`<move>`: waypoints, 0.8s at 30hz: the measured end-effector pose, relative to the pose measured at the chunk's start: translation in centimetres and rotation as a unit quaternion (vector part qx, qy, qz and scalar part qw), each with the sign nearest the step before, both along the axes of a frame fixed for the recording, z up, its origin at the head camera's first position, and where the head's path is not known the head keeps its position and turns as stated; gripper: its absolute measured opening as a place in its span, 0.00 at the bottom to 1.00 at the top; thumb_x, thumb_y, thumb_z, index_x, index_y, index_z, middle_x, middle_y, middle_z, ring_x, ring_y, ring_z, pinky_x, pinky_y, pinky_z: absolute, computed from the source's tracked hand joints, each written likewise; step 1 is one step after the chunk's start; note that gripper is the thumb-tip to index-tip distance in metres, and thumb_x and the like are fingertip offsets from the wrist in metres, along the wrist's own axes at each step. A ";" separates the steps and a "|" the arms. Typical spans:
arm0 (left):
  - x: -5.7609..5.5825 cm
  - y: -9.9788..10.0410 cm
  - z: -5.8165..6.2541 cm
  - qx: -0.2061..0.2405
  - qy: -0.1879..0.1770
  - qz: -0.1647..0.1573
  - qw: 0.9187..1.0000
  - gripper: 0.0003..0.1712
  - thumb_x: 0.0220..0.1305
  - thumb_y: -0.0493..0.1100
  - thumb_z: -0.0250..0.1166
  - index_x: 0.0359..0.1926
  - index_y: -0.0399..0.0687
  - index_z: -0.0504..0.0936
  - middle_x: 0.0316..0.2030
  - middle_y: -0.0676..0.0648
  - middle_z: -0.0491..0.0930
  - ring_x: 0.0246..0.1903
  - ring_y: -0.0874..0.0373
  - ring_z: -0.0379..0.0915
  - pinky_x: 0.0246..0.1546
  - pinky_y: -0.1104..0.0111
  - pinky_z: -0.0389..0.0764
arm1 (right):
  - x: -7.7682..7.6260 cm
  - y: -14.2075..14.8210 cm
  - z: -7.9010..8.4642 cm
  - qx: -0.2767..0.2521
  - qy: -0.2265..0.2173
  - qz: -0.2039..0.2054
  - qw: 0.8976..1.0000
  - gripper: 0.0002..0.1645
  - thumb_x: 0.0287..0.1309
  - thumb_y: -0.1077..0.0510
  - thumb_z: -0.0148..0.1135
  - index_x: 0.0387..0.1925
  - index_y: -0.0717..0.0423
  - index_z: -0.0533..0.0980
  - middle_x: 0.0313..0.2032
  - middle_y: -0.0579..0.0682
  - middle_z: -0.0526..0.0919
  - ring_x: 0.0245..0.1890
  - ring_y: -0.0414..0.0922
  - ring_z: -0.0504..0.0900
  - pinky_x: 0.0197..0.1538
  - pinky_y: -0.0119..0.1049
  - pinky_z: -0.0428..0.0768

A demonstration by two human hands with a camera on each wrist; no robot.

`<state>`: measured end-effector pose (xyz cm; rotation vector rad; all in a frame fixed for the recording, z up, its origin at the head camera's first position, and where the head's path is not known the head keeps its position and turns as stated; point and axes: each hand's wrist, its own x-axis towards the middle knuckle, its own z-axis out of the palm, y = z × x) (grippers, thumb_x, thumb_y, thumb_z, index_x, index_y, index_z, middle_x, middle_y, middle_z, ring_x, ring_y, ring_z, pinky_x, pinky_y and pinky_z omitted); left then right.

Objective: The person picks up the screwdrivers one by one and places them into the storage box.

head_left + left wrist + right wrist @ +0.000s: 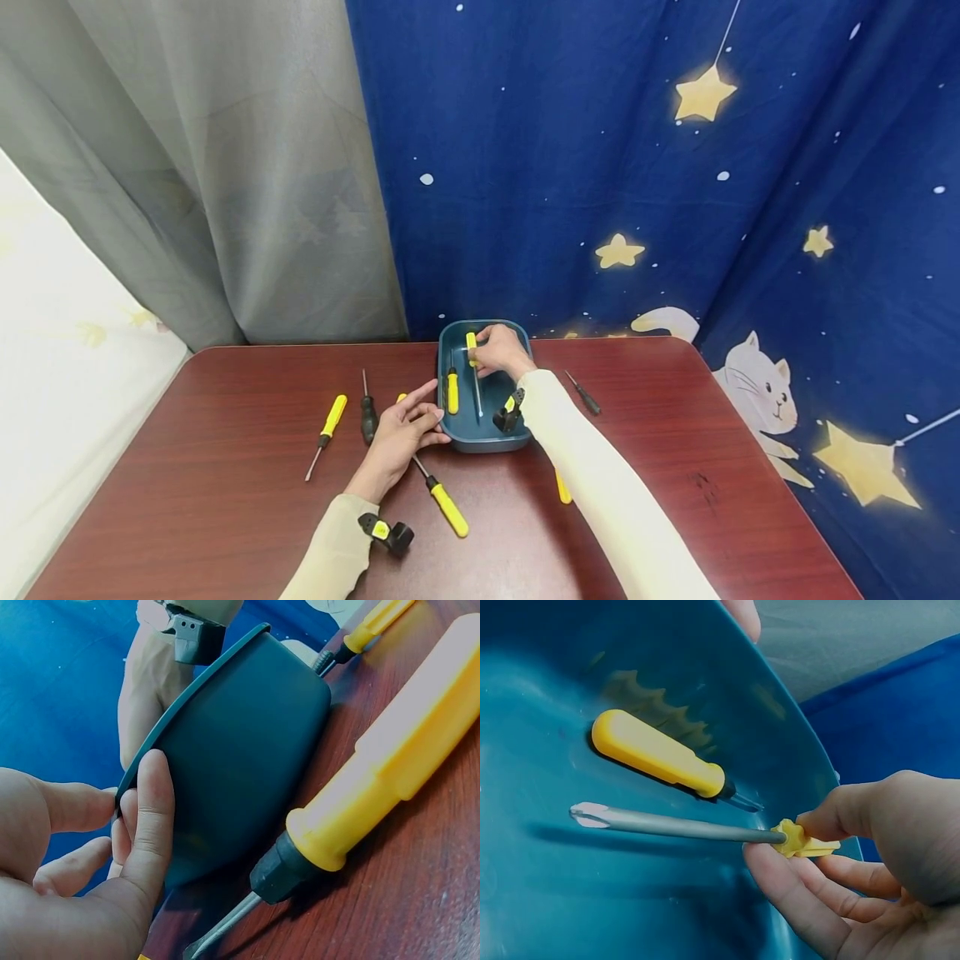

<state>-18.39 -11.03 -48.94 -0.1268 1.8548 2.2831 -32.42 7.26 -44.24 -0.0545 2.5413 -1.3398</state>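
The step in hand looks to be setting a yellow-handled screwdriver down in the blue tray. The right hand has its grip closed to a narrow pinch on the handle, near the tray's 12 o'clock end, with the bare shank pointing to 6 o'clock; whether the tip touches the floor I cannot tell. Beside it, towards 9 o'clock, lies a second yellow screwdriver. The left hand, at the tray's 8 o'clock, has its grip closed lightly on the rim. The next move probably calls for lowering the handle and spreading the right fingers only once it rests, keeping clear of its neighbour. On the counter, a black-handled screwdriver lies between 8 and 9 o'clock, and another yellow one near 6:30, both outside the tray.
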 end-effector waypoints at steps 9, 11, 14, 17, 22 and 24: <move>0.1 -0.1 0.0 0.001 -0.005 0.004 1.000 0.34 0.72 0.32 0.62 0.76 0.51 0.67 0.39 0.43 0.77 0.30 0.58 0.81 0.38 0.66 0.90 | -0.4 -0.9 -0.7 0.020 -0.014 0.000 1.000 0.26 0.63 0.63 0.66 0.61 0.66 0.74 0.31 0.56 0.86 0.27 0.48 0.91 0.36 0.40 0.91; 0.1 -0.1 0.0 0.001 -0.007 0.003 1.000 0.34 0.72 0.32 0.62 0.76 0.51 0.67 0.39 0.43 0.77 0.31 0.58 0.81 0.38 0.66 0.90 | -0.5 -1.0 -0.9 0.024 -0.017 -0.002 1.000 0.25 0.63 0.63 0.66 0.60 0.66 0.75 0.30 0.55 0.85 0.26 0.48 0.90 0.35 0.40 0.91; 0.0 -0.1 0.0 0.001 -0.006 0.001 1.000 0.34 0.72 0.32 0.62 0.76 0.51 0.67 0.38 0.45 0.77 0.31 0.58 0.81 0.38 0.66 0.90 | -0.6 -1.2 -1.0 0.030 -0.021 -0.005 0.999 0.24 0.62 0.63 0.67 0.58 0.66 0.75 0.29 0.54 0.85 0.24 0.47 0.90 0.35 0.41 0.91; 0.0 -0.1 -0.1 0.001 -0.004 0.002 1.000 0.34 0.72 0.31 0.62 0.75 0.51 0.67 0.37 0.46 0.77 0.31 0.59 0.80 0.38 0.67 0.90 | -0.7 -1.3 -1.1 0.036 -0.025 -0.006 0.999 0.23 0.61 0.62 0.67 0.57 0.65 0.76 0.27 0.53 0.85 0.24 0.47 0.90 0.36 0.41 0.91; 0.0 0.0 -0.1 0.002 -0.003 0.005 1.000 0.34 0.71 0.31 0.62 0.76 0.50 0.67 0.37 0.46 0.77 0.30 0.59 0.81 0.37 0.67 0.90 | -0.6 -1.5 -1.2 0.050 -0.028 -0.011 0.998 0.21 0.62 0.60 0.68 0.55 0.63 0.76 0.27 0.53 0.86 0.28 0.49 0.91 0.37 0.41 0.91; 0.0 0.0 -0.1 0.003 -0.004 0.005 1.000 0.34 0.71 0.31 0.62 0.76 0.50 0.67 0.37 0.46 0.77 0.30 0.59 0.81 0.37 0.67 0.90 | -0.5 -1.6 -1.2 0.056 -0.027 -0.012 0.998 0.20 0.62 0.60 0.68 0.54 0.63 0.77 0.27 0.52 0.86 0.29 0.50 0.92 0.37 0.41 0.91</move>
